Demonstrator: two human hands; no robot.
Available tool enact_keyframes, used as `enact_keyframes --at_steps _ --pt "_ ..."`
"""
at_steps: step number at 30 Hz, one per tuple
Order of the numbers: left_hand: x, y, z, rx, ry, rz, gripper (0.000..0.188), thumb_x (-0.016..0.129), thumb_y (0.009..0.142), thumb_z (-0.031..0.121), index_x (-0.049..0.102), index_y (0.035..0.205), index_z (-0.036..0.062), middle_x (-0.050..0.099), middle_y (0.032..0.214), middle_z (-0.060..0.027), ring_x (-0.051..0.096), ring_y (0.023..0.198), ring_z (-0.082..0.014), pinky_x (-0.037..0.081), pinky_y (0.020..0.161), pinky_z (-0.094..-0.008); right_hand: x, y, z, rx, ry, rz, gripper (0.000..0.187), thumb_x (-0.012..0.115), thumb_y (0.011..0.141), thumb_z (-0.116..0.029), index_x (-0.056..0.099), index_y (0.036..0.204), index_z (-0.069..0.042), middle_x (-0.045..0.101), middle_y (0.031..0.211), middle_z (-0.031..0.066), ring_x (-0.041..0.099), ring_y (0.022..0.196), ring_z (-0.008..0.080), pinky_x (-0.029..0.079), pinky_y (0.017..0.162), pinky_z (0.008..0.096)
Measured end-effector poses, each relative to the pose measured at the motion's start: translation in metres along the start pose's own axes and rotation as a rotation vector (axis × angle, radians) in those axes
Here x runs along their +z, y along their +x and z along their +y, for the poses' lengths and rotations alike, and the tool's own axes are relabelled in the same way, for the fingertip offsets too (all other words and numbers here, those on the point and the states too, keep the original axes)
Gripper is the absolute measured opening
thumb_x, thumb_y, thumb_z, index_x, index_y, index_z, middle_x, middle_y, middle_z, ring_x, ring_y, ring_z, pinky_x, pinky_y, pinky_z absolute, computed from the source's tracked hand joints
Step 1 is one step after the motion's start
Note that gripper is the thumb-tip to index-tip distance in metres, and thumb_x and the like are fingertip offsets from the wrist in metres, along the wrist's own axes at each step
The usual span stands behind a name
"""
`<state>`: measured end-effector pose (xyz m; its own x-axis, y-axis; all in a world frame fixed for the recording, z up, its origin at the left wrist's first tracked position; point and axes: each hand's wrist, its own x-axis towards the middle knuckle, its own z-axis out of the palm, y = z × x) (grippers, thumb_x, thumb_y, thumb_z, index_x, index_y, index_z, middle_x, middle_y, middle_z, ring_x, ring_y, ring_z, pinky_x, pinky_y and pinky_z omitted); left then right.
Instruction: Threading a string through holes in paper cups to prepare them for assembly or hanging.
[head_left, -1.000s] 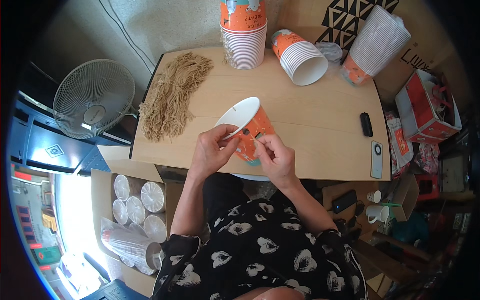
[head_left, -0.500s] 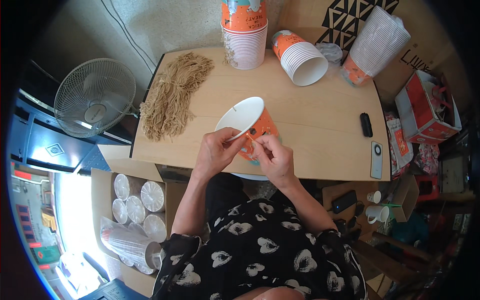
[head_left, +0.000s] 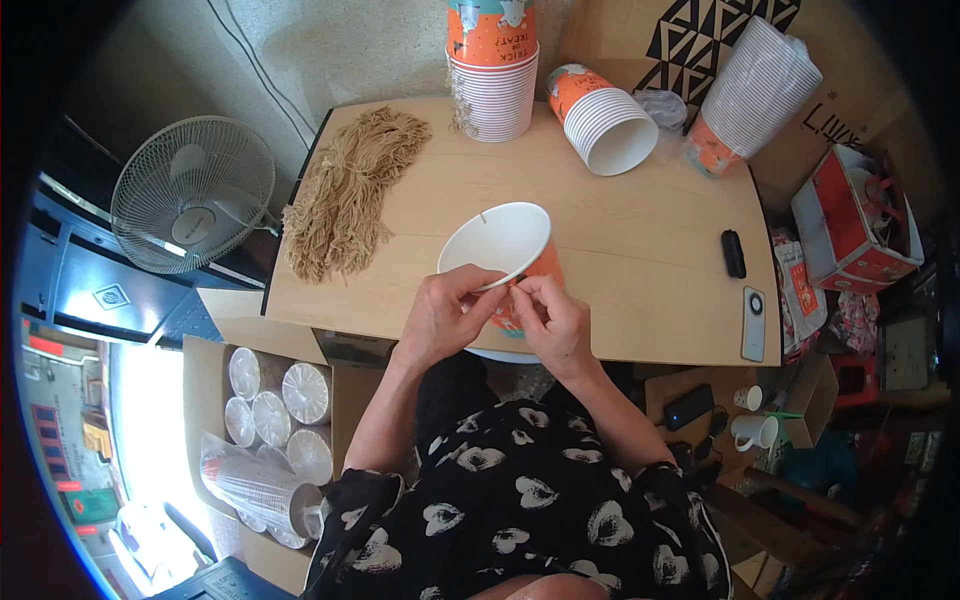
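An orange printed paper bucket with a white inside is tilted at the table's near edge, its mouth toward the upper left. My left hand is closed on the near rim, thumb outside. Against the outer wall just below that rim, my right hand is pinched, fingertips almost touching my left thumb. A tan cord end likely sits between the right fingertips, though they mostly hide it. Another short cord end pokes through the far side of the bucket's wall. A bundle of tan cords lies at the table's left.
Nested buckets stand upside down at the back; another stack lies on its side. A wrapped stack leans at back right. A black object and a pale phone-like device lie right. A fan and carton flank the left.
The bucket has shifted slightly right and tipped a little. My right fingertips have closed in against its wall, and the cord end that showed between them is now mostly hidden.
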<state>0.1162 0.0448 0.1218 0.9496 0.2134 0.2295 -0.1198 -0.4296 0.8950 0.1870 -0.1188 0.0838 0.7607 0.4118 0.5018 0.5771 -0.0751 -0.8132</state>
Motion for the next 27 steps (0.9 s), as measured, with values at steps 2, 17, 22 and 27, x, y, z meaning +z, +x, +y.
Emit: enact_keyframes --at_steps 2,17,22,27 --pt "0.001 -0.001 0.003 -0.013 -0.027 -0.022 0.018 0.072 0.094 0.01 0.075 0.108 -0.0001 0.074 0.087 -0.01 0.069 0.072 -0.0126 0.056 0.066 -0.0268 -0.003 -0.003 0.002 -0.008 -0.03 -0.004 0.012 0.073 0.09 -0.003 0.061 0.091 -0.004 0.067 0.069 0.0078 0.069 0.057 0.0183 0.05 0.049 0.03" --pt "0.003 -0.003 0.014 -0.028 0.051 -0.155 0.011 0.08 0.085 0.014 0.08 0.095 0.009 0.076 0.083 -0.0029 0.065 0.077 -0.0154 0.054 0.069 -0.0309 -0.102 0.038 -0.023 -0.172 -0.381 -0.178 0.032 0.063 0.079 0.012 0.063 0.109 0.002 0.068 0.107 0.0171 0.069 0.1 0.0318 0.056 0.084 0.0407" --pt "0.013 0.0 -0.001 0.015 0.131 -0.171 0.01 0.082 0.08 0.015 0.079 0.089 0.0115 0.075 0.081 0.0018 0.064 0.082 -0.0163 0.052 0.07 -0.0328 -0.087 0.044 -0.039 -0.359 -0.054 -0.302 0.037 0.054 0.074 0.018 0.063 0.106 0.002 0.069 0.113 0.0163 0.069 0.106 0.034 0.056 0.089 0.0398" --pt "0.013 -0.002 -0.014 -0.102 0.027 -0.134 0.013 0.078 0.088 0.016 0.076 0.095 0.006 0.075 0.089 -0.0068 0.068 0.082 -0.0144 0.058 0.065 -0.0306 -0.067 0.046 -0.044 -0.432 0.062 -0.377 0.036 0.056 0.073 0.015 0.065 0.105 0.002 0.07 0.108 0.0143 0.068 0.103 0.0343 0.054 0.091 0.0412"
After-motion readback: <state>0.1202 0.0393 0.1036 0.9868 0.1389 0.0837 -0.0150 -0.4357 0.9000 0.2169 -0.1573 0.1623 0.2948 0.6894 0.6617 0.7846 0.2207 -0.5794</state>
